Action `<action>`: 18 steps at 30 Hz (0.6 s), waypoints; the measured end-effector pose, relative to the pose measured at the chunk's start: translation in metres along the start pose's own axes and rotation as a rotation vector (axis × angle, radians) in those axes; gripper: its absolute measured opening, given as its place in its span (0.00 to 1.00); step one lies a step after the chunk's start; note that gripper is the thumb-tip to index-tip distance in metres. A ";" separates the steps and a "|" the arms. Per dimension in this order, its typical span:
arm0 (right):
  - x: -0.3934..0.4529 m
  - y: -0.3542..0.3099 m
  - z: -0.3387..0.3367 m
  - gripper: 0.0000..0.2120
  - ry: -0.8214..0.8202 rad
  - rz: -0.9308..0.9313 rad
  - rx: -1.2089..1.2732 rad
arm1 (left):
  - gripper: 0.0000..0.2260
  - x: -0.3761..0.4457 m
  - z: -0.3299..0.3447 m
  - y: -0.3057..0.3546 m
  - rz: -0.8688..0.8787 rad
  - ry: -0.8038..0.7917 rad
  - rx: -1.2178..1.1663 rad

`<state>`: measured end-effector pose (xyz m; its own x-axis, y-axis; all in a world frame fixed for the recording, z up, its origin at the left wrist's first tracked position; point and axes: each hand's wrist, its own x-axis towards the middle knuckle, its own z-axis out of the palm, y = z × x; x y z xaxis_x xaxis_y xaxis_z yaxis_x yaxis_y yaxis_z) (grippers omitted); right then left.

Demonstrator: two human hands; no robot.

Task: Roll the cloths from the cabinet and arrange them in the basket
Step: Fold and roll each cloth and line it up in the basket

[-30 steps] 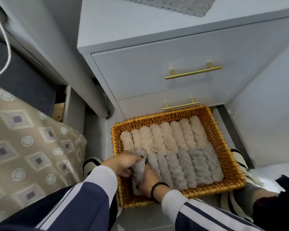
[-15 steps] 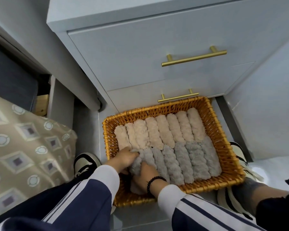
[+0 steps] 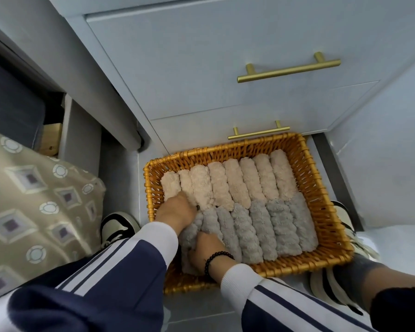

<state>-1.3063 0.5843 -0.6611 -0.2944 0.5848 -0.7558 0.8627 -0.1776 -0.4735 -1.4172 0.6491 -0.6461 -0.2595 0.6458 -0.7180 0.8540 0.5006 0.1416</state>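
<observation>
A woven orange basket (image 3: 326, 212) sits on the floor before the cabinet (image 3: 201, 68). Its far row holds several beige rolled cloths (image 3: 235, 185); its near row holds several grey rolled cloths (image 3: 273, 226). My left hand (image 3: 176, 210) presses down at the far end of the leftmost grey roll (image 3: 189, 238), its fingertips hidden among the cloths. My right hand (image 3: 207, 246), with a black bead bracelet at the wrist, grips the near part of that same roll. The roll's lower end lies against the basket's near-left corner.
The cabinet has two shut drawers with brass handles (image 3: 288, 69). A patterned beige cushion (image 3: 34, 200) lies to the left. My shoes (image 3: 118, 226) stand at either side of the basket. A pale wall (image 3: 393, 164) closes the right side.
The leftmost grey roll has gone lower into the basket's near-left corner under both hands. The camera has tilted down and closer; the cabinet top has left the view.
</observation>
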 end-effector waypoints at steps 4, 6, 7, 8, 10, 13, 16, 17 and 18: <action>0.002 0.001 -0.002 0.13 -0.034 -0.010 0.013 | 0.19 0.008 -0.008 0.002 0.066 0.039 0.179; 0.002 0.002 -0.002 0.13 -0.035 -0.020 0.015 | 0.18 0.011 -0.013 0.004 0.080 0.043 0.272; 0.003 0.003 -0.003 0.13 -0.039 -0.024 0.012 | 0.17 0.014 -0.014 0.004 0.086 0.045 0.307; 0.003 0.003 -0.002 0.13 -0.045 -0.027 0.011 | 0.17 0.017 -0.016 0.003 0.093 0.051 0.342; 0.005 0.004 -0.002 0.13 -0.046 -0.020 0.008 | 0.16 0.022 -0.019 0.002 0.117 0.072 0.432; 0.007 0.005 -0.001 0.12 -0.019 0.030 0.017 | 0.16 0.027 -0.023 0.001 0.158 0.074 0.541; 0.008 0.006 0.001 0.11 0.003 0.059 0.038 | 0.15 0.022 -0.024 0.000 0.190 0.089 0.558; 0.008 0.005 0.002 0.11 0.007 0.066 0.047 | 0.14 0.018 -0.023 -0.002 0.201 0.112 0.541; 0.008 0.005 0.002 0.11 0.012 0.076 0.051 | 0.14 0.014 -0.019 -0.003 0.212 0.143 0.507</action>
<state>-1.3055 0.5865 -0.6705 -0.2237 0.5777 -0.7850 0.8604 -0.2613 -0.4375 -1.4318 0.6678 -0.6432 -0.0872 0.7911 -0.6054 0.9946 0.0349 -0.0977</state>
